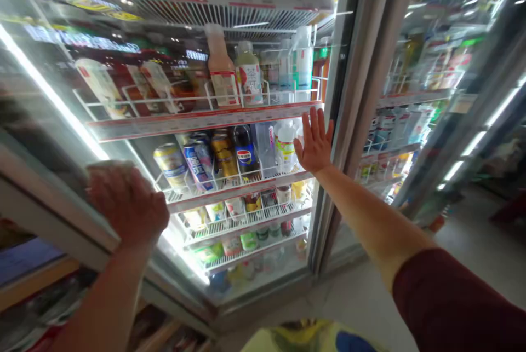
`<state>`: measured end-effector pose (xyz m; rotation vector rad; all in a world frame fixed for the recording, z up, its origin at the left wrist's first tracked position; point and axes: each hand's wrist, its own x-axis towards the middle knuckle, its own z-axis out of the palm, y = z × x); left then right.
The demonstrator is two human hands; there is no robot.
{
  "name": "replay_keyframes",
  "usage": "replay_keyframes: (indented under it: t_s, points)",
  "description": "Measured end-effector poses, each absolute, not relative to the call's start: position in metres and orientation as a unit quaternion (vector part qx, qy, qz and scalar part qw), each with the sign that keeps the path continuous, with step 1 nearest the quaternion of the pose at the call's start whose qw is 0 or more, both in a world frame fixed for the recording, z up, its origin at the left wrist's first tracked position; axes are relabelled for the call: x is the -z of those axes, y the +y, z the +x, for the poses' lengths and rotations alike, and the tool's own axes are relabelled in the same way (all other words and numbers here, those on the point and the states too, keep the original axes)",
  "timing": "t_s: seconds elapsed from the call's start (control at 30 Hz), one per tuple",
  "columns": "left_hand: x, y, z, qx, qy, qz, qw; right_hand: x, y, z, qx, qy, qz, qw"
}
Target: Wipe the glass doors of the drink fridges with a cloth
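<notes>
So the glass cooler door [263, 264] is right in front of this person, right hand [315, 141] up near its frame [324, 226], fingers loose and spread (can't tell from here if the palm's touching). The left hand [129, 204] is a blur lower down, no idea if it's gripping anything. A Pepsi bottle [245, 154] shows through the door.

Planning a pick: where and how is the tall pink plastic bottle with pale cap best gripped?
Probably the narrow neck of the tall pink plastic bottle, from the front: it stands upright, neck above the low white wire guard.
</notes>
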<state>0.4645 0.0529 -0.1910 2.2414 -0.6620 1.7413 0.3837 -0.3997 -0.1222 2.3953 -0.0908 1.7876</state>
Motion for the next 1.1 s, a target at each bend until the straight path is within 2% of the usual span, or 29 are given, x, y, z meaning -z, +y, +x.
replay_keyframes:
  t_s: [0.13, 0.2, 0.27, 0.4, 0.47, 0.67, 0.73, 0.87, 0.93, 1.0, 1.1]
  points:
    - [0.268, 0.04, 0.44, -0.511, -0.194, 0.813, 0.2, 0.122, -0.398, 0.383, -0.602, -0.026, 0.795, 0.068]
    - [0.291, 0.039, 0.433, -0.487, -0.204, 0.825, 0.201, 0.122, -0.398, 0.384, -0.597, -0.023, 0.8, 0.054]
    - [0.272, 0.05, 0.437, -0.499, -0.235, 0.814, 0.181, 0.123, -0.398, 0.384, -0.598, -0.019, 0.8, 0.041]
    - [0.17, 0.071, 0.459, -0.579, -0.225, 0.769, 0.153, 0.123, -0.401, 0.385, -0.603, -0.015, 0.797, 0.027]
    - [0.152, 0.064, 0.462, -0.593, -0.225, 0.759, 0.148, 0.122, -0.401, 0.385, -0.599, -0.011, 0.8, 0.021]
    - [0.231, 0.016, 0.441, -0.542, -0.337, 0.763, 0.102, 0.121, -0.399, 0.383, -0.598, -0.017, 0.801, 0.02]
    - [0.216, 0.017, 0.446, -0.547, -0.34, 0.76, 0.089, 0.121, -0.398, 0.383, -0.599, -0.019, 0.8, 0.022]
    - [0.138, 0.018, 0.457, -0.577, -0.261, 0.768, 0.099, 0.122, -0.4, 0.384, -0.604, -0.005, 0.797, 0.018]
    - [0.135, 0.004, 0.453, -0.585, -0.259, 0.761, 0.108, 0.122, -0.401, 0.385, -0.605, -0.005, 0.796, 0.018]
    - [0.166, -0.016, 0.442, -0.582, -0.309, 0.746, 0.1, 0.121, -0.401, 0.384, -0.601, -0.008, 0.799, 0.017]
    - [0.225, -0.035, 0.429, -0.531, -0.438, 0.725, 0.028, 0.121, -0.4, 0.384, -0.597, -0.006, 0.802, 0.019]
